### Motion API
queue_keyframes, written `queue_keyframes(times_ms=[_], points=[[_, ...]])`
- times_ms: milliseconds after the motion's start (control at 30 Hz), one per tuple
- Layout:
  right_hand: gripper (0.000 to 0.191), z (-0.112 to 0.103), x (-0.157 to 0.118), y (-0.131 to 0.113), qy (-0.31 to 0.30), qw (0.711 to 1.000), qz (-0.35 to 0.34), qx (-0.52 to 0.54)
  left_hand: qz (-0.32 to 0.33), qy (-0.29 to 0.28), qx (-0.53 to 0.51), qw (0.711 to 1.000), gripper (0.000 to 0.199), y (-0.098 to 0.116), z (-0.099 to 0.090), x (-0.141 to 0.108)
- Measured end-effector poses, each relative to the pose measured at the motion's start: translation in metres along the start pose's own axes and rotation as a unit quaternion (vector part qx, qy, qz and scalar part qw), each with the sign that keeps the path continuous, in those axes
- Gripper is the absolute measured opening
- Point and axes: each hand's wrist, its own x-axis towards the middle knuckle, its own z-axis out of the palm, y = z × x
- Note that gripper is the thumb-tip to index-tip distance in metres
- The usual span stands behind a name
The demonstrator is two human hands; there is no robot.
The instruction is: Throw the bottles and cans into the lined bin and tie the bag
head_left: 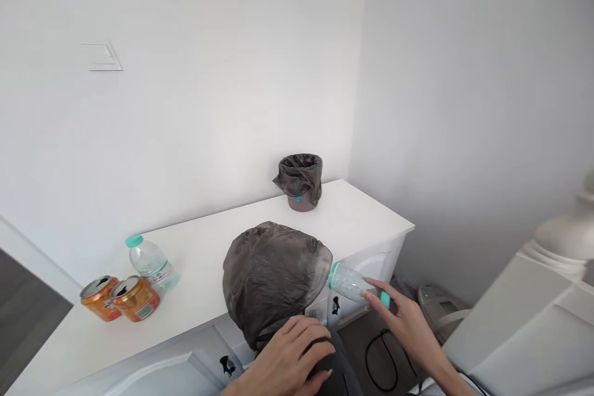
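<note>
A clear plastic bottle with a teal cap is in my right hand, held between thumb and fingers near the cap end. Its base points left and meets, or overlaps in view, the edge of a puffed-out dark plastic bag. My left hand curls its fingers over the bag's lower end, where a dark shape under the fingers is partly hidden. Left on the white cabinet top, two orange cans stand open beside another clear bottle with a teal cap.
Against the back wall stands a small bin lined with a dark bag. Cabinet doors with black handles face me. A black cable lies on the floor, and a white post rises at the right.
</note>
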Motion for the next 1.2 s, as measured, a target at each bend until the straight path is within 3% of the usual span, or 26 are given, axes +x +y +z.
queue_keyframes(times_ms=[133,233,300,367,433,500,567,667,767,833,967,1067,1200], points=[[0.048,-0.071,-0.034,-0.019,0.045,0.995,-0.027,-0.079,-0.016,0.048,0.016,0.999,0.039,0.003,-0.002,0.025],[0.039,-0.097,-0.05,-0.06,0.026,0.99,-0.09,-0.11,-0.033,0.105,0.001,0.994,0.064,0.011,-0.009,0.038],[0.033,-0.099,-0.054,-0.092,-0.008,0.982,-0.148,-0.113,-0.043,0.113,-0.035,0.992,0.079,0.018,-0.015,0.04],[0.033,-0.09,-0.052,-0.119,-0.045,0.972,-0.207,-0.1,-0.069,0.109,-0.086,0.988,0.079,0.023,-0.02,0.033],[0.044,-0.074,-0.045,-0.136,-0.074,0.964,-0.247,-0.069,-0.141,0.122,-0.144,0.972,0.071,0.023,-0.028,0.014],[0.052,-0.052,-0.032,-0.143,-0.101,0.961,-0.258,-0.023,-0.251,0.17,-0.192,0.933,0.065,0.017,-0.038,-0.015],[0.047,-0.027,-0.014,-0.139,-0.123,0.964,-0.235,0.017,-0.358,0.246,-0.22,0.873,0.064,0.007,-0.054,-0.047],[0.04,0.013,0.016,-0.121,-0.119,0.975,-0.18,0.05,-0.459,0.354,-0.229,0.782,0.064,-0.015,-0.08,-0.094],[0.04,0.048,0.043,-0.097,-0.08,0.982,-0.148,0.082,-0.523,0.401,-0.203,0.724,0.067,-0.043,-0.095,-0.132],[0.041,0.064,0.056,-0.081,-0.043,0.985,-0.127,0.105,-0.559,0.414,-0.183,0.695,0.072,-0.064,-0.094,-0.151],[0.046,0.082,0.074,-0.055,0.047,0.986,-0.074,0.145,-0.593,0.436,-0.158,0.658,0.078,-0.109,-0.071,-0.176],[0.047,0.085,0.081,-0.036,0.097,0.98,-0.044,0.165,-0.589,0.452,-0.123,0.658,0.076,-0.137,-0.056,-0.18],[0.049,0.084,0.084,-0.007,0.105,0.981,-0.002,0.163,-0.581,0.467,-0.091,0.66,0.074,-0.166,-0.048,-0.177]])
